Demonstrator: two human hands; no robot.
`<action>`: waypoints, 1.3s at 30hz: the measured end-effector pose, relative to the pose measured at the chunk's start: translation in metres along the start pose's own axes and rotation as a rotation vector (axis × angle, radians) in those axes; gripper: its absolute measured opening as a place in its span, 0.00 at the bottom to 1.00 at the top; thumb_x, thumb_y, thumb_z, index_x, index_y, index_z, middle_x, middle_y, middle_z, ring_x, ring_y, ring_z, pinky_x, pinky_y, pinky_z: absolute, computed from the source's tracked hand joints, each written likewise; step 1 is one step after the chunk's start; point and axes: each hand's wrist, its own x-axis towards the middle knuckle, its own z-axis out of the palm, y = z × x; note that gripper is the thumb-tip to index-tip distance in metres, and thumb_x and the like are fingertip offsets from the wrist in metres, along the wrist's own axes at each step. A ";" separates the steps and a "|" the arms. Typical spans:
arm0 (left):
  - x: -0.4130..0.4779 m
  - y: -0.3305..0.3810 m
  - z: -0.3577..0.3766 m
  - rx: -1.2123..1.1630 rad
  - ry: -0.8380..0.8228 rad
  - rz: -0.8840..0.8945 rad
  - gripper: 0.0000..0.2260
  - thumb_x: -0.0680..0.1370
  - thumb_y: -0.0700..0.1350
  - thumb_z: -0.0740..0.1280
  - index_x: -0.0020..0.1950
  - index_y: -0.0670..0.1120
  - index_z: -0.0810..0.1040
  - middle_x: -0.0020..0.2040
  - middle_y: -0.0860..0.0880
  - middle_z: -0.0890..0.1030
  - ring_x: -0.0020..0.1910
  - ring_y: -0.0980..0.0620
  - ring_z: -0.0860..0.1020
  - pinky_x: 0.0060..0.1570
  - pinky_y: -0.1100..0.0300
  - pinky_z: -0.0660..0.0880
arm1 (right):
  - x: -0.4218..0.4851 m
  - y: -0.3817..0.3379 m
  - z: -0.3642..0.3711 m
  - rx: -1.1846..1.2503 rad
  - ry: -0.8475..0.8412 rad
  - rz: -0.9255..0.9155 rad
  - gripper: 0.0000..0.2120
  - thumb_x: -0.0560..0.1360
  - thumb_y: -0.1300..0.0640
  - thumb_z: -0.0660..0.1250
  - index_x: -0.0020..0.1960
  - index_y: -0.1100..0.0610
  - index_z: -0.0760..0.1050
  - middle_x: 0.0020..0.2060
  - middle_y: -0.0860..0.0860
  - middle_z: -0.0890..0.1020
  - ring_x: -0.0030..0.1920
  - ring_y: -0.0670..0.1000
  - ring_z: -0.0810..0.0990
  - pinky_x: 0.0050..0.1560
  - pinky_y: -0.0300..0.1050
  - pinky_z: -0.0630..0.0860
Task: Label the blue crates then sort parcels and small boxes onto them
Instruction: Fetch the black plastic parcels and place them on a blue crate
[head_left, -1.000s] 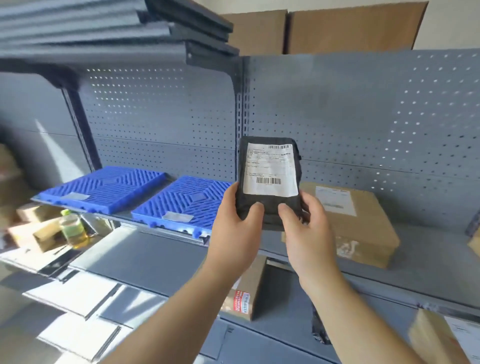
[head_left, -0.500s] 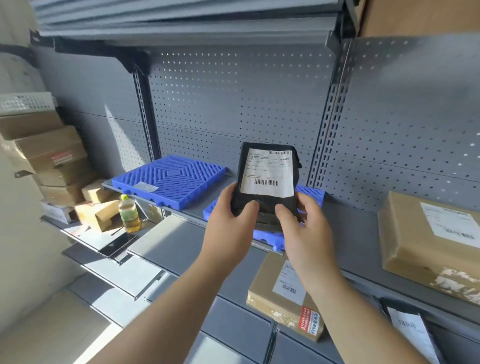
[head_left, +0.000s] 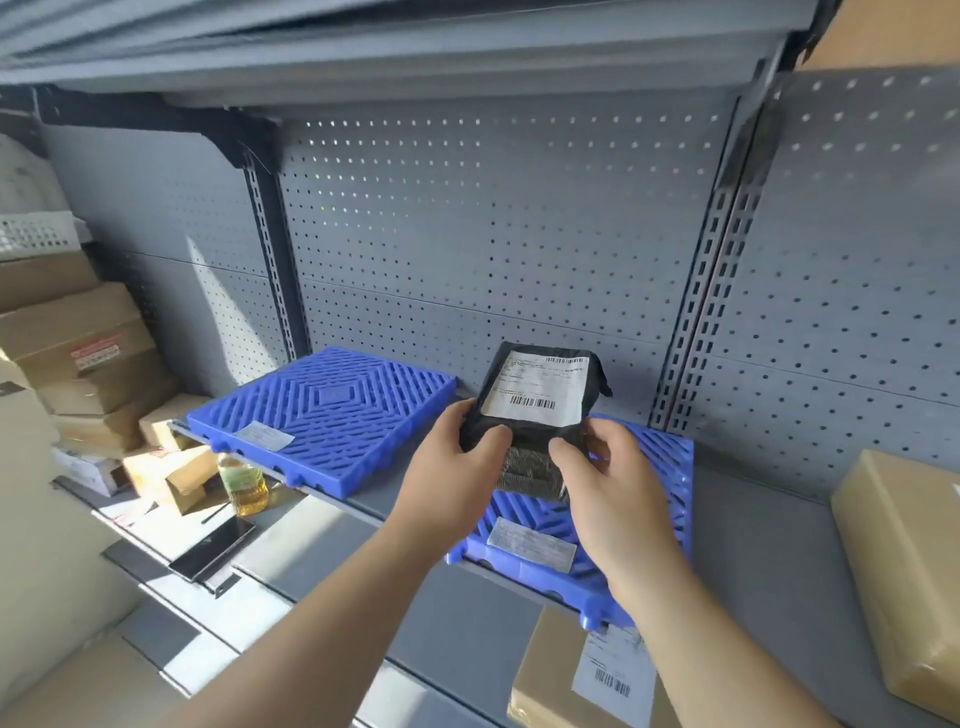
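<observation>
Just above the right blue crate (head_left: 662, 483), a black parcel (head_left: 537, 415) is held up in both hands. It is tilted so that its top leans back toward the grey pegboard (head_left: 467, 249), and its white shipping label (head_left: 535, 389), barcode and all, faces the person. The left hand (head_left: 449, 480) grips the parcel's lower left corner, with the thumb curled over the front and the fingers behind. The right hand (head_left: 618, 499) pinches the lower right corner in the same way, thumb on the front. Whether the parcel's bottom edge touches the crate I cannot tell from where I stand, as the hands cover it. That crate lies flat on the grey shelf (head_left: 753, 545), with a pale paper slip (head_left: 531, 543) stuck near its front edge. Just beside it lies the left blue crate (head_left: 332, 405), which carries a second slip (head_left: 262, 435) at its front left corner. Further right on the same shelf, well apart from the crates, sits a large brown parcel (head_left: 904, 561). On the shelf below, under the right crate, a cardboard box (head_left: 550, 670) shows a white barcode sticker. Down to the left a bottle of yellow liquid (head_left: 243, 480) stands upright near some small boxes, and a stack of cardboard boxes (head_left: 78, 353) rises at the far left.
</observation>
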 end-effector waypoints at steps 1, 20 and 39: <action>0.008 -0.003 0.001 0.004 -0.017 -0.004 0.05 0.79 0.50 0.65 0.51 0.62 0.73 0.41 0.61 0.80 0.40 0.61 0.78 0.44 0.61 0.73 | 0.005 0.003 0.002 -0.008 0.006 0.015 0.04 0.77 0.49 0.68 0.48 0.40 0.74 0.48 0.39 0.82 0.55 0.46 0.79 0.55 0.48 0.74; 0.098 -0.067 -0.025 0.187 -0.358 0.125 0.14 0.80 0.50 0.64 0.64 0.60 0.69 0.47 0.68 0.78 0.45 0.77 0.74 0.40 0.78 0.68 | 0.025 0.023 0.073 -0.216 0.241 0.219 0.12 0.77 0.52 0.67 0.60 0.48 0.74 0.51 0.40 0.81 0.53 0.44 0.79 0.49 0.40 0.72; 0.092 -0.064 -0.025 0.404 -0.256 0.439 0.27 0.78 0.53 0.66 0.76 0.52 0.66 0.72 0.52 0.69 0.72 0.49 0.66 0.70 0.51 0.65 | 0.005 0.005 0.063 -0.393 0.324 0.185 0.26 0.78 0.49 0.65 0.75 0.46 0.65 0.70 0.43 0.71 0.61 0.44 0.72 0.59 0.42 0.67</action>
